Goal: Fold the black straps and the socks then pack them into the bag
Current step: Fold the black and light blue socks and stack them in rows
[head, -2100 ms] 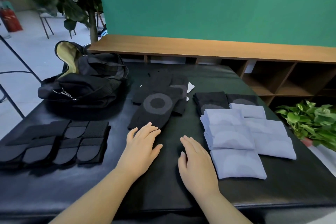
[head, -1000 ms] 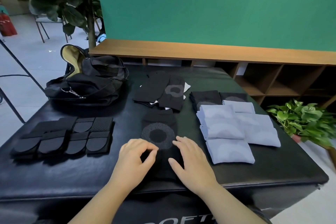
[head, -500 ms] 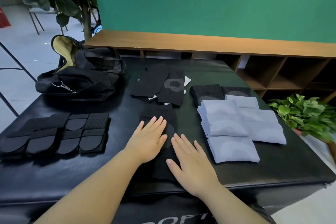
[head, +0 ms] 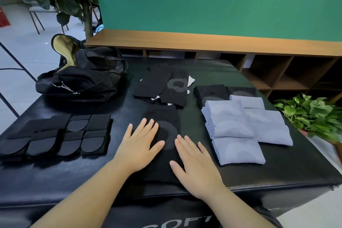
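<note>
Head view: both hands are lying flat on a black sock (head: 162, 135) spread near the front edge of the counter (head: 277, 168). The left hand (head: 137, 147) is pressing its left half, fingers straight; the right hand (head: 196, 163) is pressing the near right part. Neither grip is grasping anything: both are released, palms down. This looks like the smoothing step before a fold. Unfolded black socks (head: 162, 87) are lying farther back, folded light socks (head: 238, 131) are sitting in a stack to the right, folded black straps (head: 55, 137) are lying to the left, and the open bag (head: 83, 77) is standing at the far left. Next, the near end of the sock probably needs pinching and carrying over to the far end.
</note>
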`<state>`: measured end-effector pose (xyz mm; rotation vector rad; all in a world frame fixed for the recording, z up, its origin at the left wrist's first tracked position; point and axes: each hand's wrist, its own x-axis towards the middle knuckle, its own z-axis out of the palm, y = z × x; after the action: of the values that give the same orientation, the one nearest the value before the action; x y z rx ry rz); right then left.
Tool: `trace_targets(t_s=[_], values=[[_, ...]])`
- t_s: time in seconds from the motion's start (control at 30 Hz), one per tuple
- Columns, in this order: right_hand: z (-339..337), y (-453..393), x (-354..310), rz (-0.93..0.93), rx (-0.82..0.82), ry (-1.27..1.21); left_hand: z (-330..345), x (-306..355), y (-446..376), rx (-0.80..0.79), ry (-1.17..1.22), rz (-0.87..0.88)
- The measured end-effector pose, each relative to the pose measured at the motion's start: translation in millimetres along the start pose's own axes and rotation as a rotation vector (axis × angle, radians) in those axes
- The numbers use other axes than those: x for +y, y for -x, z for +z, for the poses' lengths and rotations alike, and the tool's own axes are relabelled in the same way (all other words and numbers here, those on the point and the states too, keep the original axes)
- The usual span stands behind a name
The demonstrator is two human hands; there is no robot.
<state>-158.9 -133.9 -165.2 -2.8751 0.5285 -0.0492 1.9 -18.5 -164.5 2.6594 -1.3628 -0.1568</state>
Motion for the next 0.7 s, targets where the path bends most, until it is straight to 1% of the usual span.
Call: trace_targets(t_s=[0.13, 0.33, 0.4, 0.47, 0.53, 0.63, 0.7], values=[[0, 0, -1, 0.006, 0.002, 0.003, 0, -1, 30, 0.003, 0.023, 0.111], [2, 1, -1, 0.014, 0.038, -0.030, -3, -8, 63, -0.038, 0.029, 0.225], [1, 2, 0, -0.003, 0.062, -0.045, 0, -13, 70, -0.034, 0.043, 0.237], [1, 4, 1, -0.045, 0.091, -0.083, 5, -17, 75, 0.022, 0.007, 0.246], [2, 9, 1, -0.098, 0.118, -0.129, 8, -18, 79, 0.042, -0.039, 0.237], [6, 23, 3, -0.182, 0.121, -0.166, 9, -15, 80, 0.034, -0.010, 0.218], [6, 30, 5, -0.231, 0.087, -0.170, 9, -15, 79, 0.070, 0.040, 0.246]])
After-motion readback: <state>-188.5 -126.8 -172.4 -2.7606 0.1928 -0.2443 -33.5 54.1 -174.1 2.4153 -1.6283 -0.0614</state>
